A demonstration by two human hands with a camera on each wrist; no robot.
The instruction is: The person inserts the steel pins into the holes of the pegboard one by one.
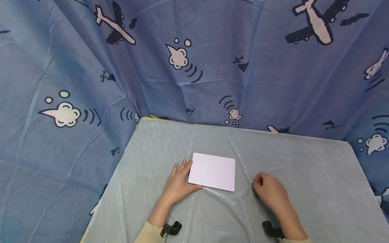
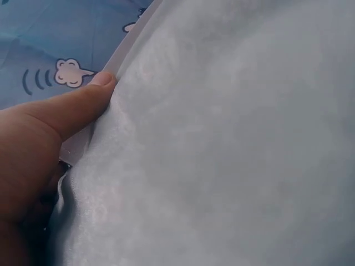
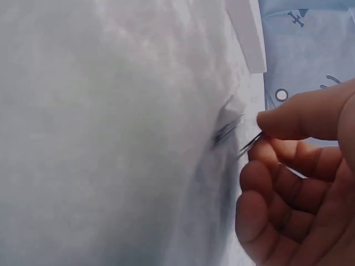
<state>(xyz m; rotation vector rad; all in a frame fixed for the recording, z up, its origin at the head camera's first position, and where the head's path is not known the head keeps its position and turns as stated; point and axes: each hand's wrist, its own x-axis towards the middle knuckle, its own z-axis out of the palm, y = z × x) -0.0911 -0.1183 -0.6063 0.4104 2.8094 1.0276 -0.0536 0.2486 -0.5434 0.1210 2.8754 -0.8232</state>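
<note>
A white rectangular pad with rows of small dots lies flat on the table. At its left end is my left hand, fingers spread along the left edge and thumb against the near edge. The left wrist view shows the thumb at the pad's side, the other fingers mostly hidden. To the right of the pad, my right hand pinches a thin, dark, wire-like piece between thumb and forefinger, close over the cover. Its exact kind I cannot tell. The remaining fingers are curled.
A pale, creased cover lies over the table. Blue curtains printed with planes and clouds hang behind and at the sides. Dark streaks show on the cover beside the wire-like piece. Each wrist wears a black camera mount.
</note>
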